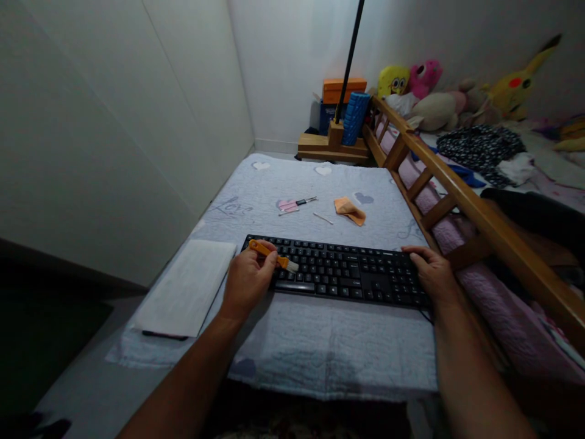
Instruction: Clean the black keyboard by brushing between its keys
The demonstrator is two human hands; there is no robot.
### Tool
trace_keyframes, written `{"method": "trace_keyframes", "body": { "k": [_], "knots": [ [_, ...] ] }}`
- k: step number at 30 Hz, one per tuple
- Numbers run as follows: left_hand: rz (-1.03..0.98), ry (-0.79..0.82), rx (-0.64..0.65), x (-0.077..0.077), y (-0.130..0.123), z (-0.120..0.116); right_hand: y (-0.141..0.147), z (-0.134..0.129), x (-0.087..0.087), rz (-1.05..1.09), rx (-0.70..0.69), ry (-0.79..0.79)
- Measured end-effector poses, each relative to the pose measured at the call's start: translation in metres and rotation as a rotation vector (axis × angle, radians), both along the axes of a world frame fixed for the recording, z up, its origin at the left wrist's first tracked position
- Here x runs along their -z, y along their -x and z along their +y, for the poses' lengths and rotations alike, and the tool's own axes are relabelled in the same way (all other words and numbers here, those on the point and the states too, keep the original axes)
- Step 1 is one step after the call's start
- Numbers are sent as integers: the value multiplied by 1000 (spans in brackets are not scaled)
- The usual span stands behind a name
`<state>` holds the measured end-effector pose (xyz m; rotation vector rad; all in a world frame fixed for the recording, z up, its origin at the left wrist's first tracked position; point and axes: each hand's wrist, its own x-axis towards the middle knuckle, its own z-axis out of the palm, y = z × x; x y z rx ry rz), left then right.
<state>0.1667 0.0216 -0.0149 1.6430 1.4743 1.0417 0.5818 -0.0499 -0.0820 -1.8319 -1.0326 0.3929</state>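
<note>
A black keyboard (338, 271) lies across the middle of the cloth-covered table. My left hand (250, 274) is closed round the orange handle of a small brush (274, 256), whose pale bristles rest on or just over the keys in the left half. At the keyboard's right end, my right hand (432, 274) grips the edge, thumb and fingers around the corner. Beyond the keyboard lie a pink and black tool (297, 203), cotton swabs (323, 217) and a crumpled orange cloth (350, 210).
White paper or cloth (188, 286) lies at the left, over a dark flat item. A wooden rail (484, 219) runs along the right side, with plush toys and clothes beyond. A wooden stand (333, 143) with a black pole is past the far edge.
</note>
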Motion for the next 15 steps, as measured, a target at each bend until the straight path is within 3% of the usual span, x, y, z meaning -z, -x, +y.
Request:
{"method": "trace_keyframes", "body": {
  "k": [5, 15],
  "knots": [
    [150, -6, -87, -8, 25, 4, -2, -1, 2, 5, -12, 10],
    [315, 4, -225, -8, 66, 14, 0, -1, -1, 14, 7, 33]
  ]
}}
